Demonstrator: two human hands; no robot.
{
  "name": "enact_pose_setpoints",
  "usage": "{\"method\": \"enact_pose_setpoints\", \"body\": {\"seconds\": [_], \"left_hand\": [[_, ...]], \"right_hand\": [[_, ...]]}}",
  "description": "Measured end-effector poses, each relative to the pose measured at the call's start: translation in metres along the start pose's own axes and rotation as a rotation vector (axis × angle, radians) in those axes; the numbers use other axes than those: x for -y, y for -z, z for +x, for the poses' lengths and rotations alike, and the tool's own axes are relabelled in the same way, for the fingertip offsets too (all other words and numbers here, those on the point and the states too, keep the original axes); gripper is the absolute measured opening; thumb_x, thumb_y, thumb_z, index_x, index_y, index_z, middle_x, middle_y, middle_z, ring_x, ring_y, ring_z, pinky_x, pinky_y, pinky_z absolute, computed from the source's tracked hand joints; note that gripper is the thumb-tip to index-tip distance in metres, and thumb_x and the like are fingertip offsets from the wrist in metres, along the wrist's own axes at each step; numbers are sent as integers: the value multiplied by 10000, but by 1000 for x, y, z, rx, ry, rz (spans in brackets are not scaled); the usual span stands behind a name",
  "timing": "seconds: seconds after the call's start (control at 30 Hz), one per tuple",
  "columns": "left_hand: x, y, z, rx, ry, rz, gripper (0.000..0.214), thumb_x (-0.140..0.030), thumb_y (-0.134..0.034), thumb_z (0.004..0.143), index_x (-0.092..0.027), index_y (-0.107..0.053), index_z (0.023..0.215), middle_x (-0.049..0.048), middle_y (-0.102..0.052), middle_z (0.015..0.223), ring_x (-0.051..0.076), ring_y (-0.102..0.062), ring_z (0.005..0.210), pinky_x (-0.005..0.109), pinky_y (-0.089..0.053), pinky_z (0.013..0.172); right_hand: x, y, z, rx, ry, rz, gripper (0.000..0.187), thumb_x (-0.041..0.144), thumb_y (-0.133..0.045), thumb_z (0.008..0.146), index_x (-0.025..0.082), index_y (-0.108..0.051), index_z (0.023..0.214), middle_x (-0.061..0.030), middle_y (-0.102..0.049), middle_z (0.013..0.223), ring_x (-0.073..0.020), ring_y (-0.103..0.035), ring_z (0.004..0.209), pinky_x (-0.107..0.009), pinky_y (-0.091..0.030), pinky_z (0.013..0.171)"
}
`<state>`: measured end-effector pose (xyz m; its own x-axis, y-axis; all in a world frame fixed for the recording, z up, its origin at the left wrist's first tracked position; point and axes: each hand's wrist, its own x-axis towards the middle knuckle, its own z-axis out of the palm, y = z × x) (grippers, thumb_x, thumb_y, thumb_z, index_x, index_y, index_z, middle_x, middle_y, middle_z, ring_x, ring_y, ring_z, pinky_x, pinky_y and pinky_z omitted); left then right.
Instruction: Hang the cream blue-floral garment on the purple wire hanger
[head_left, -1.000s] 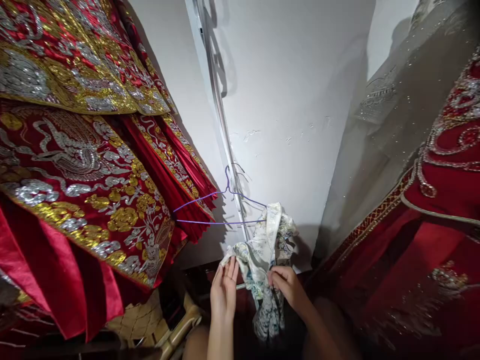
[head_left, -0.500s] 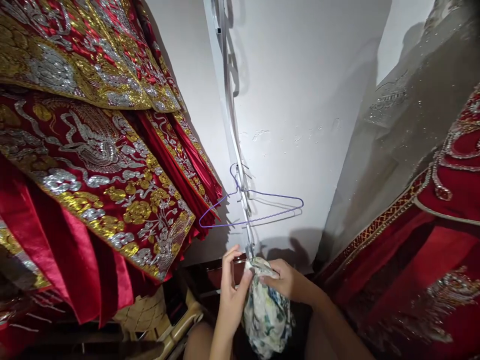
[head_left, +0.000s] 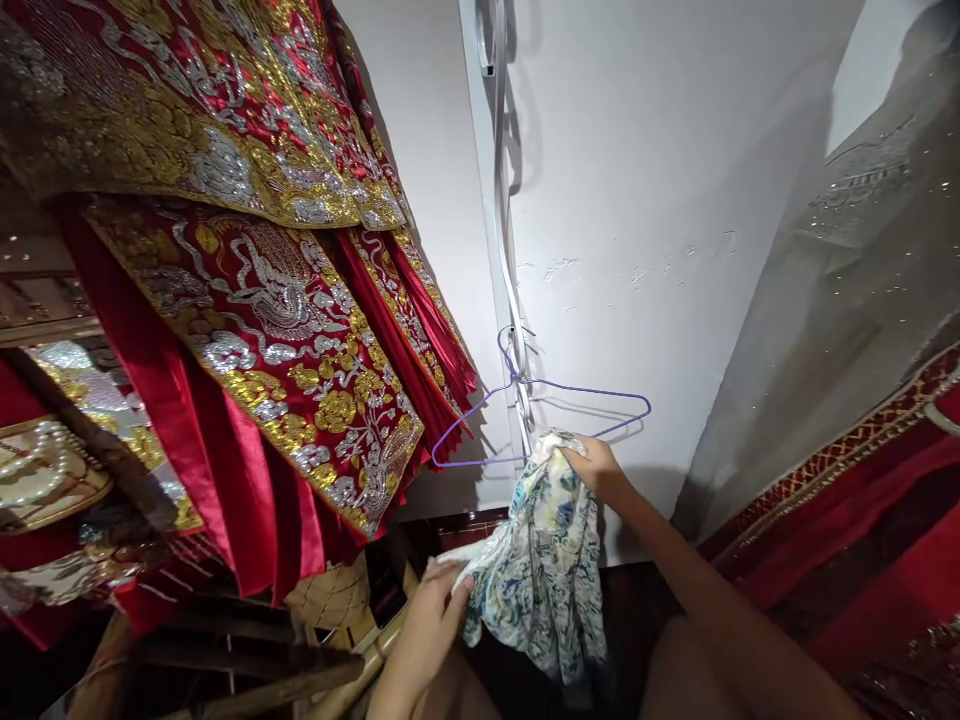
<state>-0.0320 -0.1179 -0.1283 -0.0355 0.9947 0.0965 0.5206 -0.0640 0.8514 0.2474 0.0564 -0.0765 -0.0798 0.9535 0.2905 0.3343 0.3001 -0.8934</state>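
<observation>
A pale floral garment with blue and green print hangs between my two hands. My right hand is closed on its top edge, held up against the bottom bar of a purple wire hanger. The hanger's hook sits on a white rail that runs down the white wall. My left hand is lower and to the left, fingers pinched on the garment's lower corner. The cloth spreads between the hands and droops below them.
Red robes thick with gold and silver embroidery hang at the left, their hems near the hanger. A grey sequinned cloth and another red embroidered garment hang at the right. A woven bamboo chair stands below left.
The garment was bunched low between both hands; now my right hand has lifted its top up to the hanger bar and my left hand has dropped left, spreading the cloth. The view has shifted left.
</observation>
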Motion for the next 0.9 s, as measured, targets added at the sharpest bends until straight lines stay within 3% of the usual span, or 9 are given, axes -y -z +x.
{"method": "enact_pose_setpoints", "body": {"seconds": [0.1, 0.23, 0.4, 0.53, 0.63, 0.73, 0.77, 0.83, 0.9], "left_hand": [[4, 24, 17, -178, -62, 77, 232, -451, -742, 743, -283, -793, 895, 91, -733, 1194, 412, -456, 1369, 641, -81, 1195], [-4, 39, 42, -320, -84, 118, 280, -450, -621, 852, -251, -775, 974, 114, -695, 1274, 360, -574, 1275, 537, -340, 1142], [-37, 31, 72, -452, -169, -25, 411, -443, -505, 944, -166, -728, 1151, 128, -710, 1235, 315, -615, 1224, 469, -422, 1091], [-67, 21, 97, -535, -337, -6, 377, -403, -498, 967, -159, -730, 1137, 118, -712, 1209, 279, -633, 1175, 420, -449, 1060], [-84, 20, 117, -519, -448, 54, 319, -362, -508, 964, -163, -725, 1087, 102, -721, 1111, 247, -660, 1076, 368, -488, 982], [-91, 26, 131, -469, -485, 114, 264, -338, -511, 958, -170, -704, 1020, 82, -727, 1033, 235, -668, 1001, 345, -502, 923], [-92, 29, 133, -454, -489, 139, 255, -334, -502, 962, -172, -694, 1007, 79, -726, 1025, 234, -667, 991, 343, -501, 914], [-91, 34, 134, -423, -503, 201, 254, -331, -477, 975, -175, -676, 997, 78, -717, 1018, 231, -660, 979, 338, -494, 903], [-91, 36, 132, -387, -525, 260, 263, -330, -451, 989, -177, -664, 1006, 81, -707, 1018, 228, -652, 977, 330, -485, 892]], "right_hand": [[5, 18, -9, 7, 31, -90, 192, 314, -513, 729, 218, -463, 570, 37, -387, 576, -136, -357, 616, -260, -279, 559], [24, 34, -13, 54, 41, -108, 236, 287, -501, 724, 227, -350, 554, 40, -285, 599, -120, -277, 602, -266, -207, 536], [28, 30, -18, 53, 1, -28, 250, 296, -498, 712, 239, -292, 582, 41, -261, 606, -118, -258, 600, -270, -199, 535], [24, 20, -25, 101, 29, 50, 273, 333, -511, 747, 241, -314, 583, 40, -289, 591, -127, -290, 594, -268, -254, 536], [25, 18, -32, 175, 77, 108, 270, 344, -517, 790, 234, -389, 580, 36, -347, 569, -137, -329, 567, -272, -295, 527], [26, 30, -37, 91, 110, 108, 138, 287, -556, 769, 211, -637, 852, 23, -519, 618, -155, -439, 575, -263, -365, 534], [25, 37, -36, 27, 106, 108, 328, 257, -574, 747, 215, -655, 1062, 22, -575, 657, -159, -474, 577, -257, -384, 533], [22, 58, -29, -136, 94, 87, 691, 219, -607, 712, 223, -516, 1397, 16, -654, 730, -165, -537, 585, -252, -420, 541], [18, 83, -16, -284, 108, -6, 792, 226, -637, 707, 195, -462, 1479, -21, -709, 814, -187, -605, 652, -267, -469, 596]]}}
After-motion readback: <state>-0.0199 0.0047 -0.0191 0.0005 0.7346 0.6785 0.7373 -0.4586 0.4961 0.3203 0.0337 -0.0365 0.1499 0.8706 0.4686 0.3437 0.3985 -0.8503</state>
